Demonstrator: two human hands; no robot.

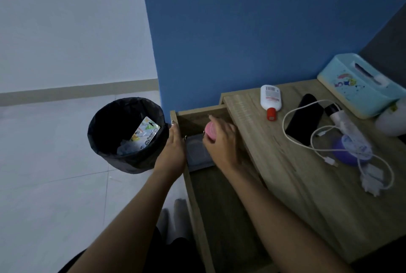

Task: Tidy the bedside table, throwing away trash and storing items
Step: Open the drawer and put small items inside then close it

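Note:
The wooden bedside table (307,185) has its drawer (197,213) pulled out to the left. My right hand (222,141) is over the open drawer, shut on a small round pink object (210,130). My left hand (172,152) rests on the drawer's front edge near the knob, fingers extended. A dark flat pouch (198,152) lies inside the drawer under my hands. On the tabletop lie a white bottle with a red cap (270,100), a black case (304,119), a white charging cable (329,154), a purple round item (347,152) and a clear tube (345,121).
A black-lined trash bin (127,134) holding wrappers stands on the tiled floor left of the drawer. A light blue tissue box (360,86) sits at the table's back right beside a white round object (391,121). A blue wall rises behind the table.

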